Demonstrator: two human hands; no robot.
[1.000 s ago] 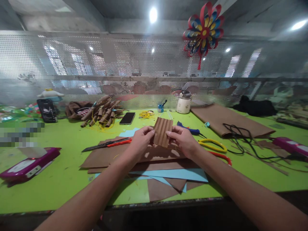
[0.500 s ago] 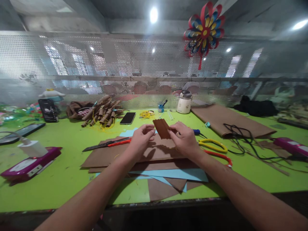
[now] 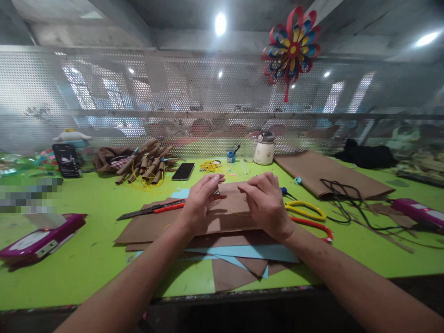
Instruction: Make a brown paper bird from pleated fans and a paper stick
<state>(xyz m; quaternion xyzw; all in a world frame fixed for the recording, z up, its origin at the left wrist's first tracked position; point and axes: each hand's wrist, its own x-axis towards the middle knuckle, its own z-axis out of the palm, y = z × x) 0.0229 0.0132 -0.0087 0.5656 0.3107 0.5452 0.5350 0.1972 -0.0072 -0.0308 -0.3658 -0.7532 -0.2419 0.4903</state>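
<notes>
My left hand [image 3: 203,199] hovers over the brown paper sheets [image 3: 217,224], its fingers loosely bent and a gap between them. Facing it from the right, my right hand [image 3: 267,203] is closed with fingers curled and fingertips pointing left. What it grips, if anything, is hidden; the pleated brown piece cannot be made out. A thin yellow thread [image 3: 239,212] shows between the hands. Left of them lies a long dark blade-like tool with a red-edged part [image 3: 151,209]. Scissors with a yellow and a red handle [image 3: 307,210] lie partly behind my right wrist.
Light blue paper [image 3: 256,252] sticks out under the brown sheets. Rolled brown paper tubes [image 3: 149,162], a phone [image 3: 183,171] and a white jug [image 3: 264,150] stand or lie farther back. Black cable [image 3: 342,199] and a large brown sheet [image 3: 329,173] are at right; a purple power strip [image 3: 45,240] is at left.
The pleated brown piece earlier held up between my hands no longer shows. My right hand has turned and its fingers have curled in; my left hand has shifted slightly left.
</notes>
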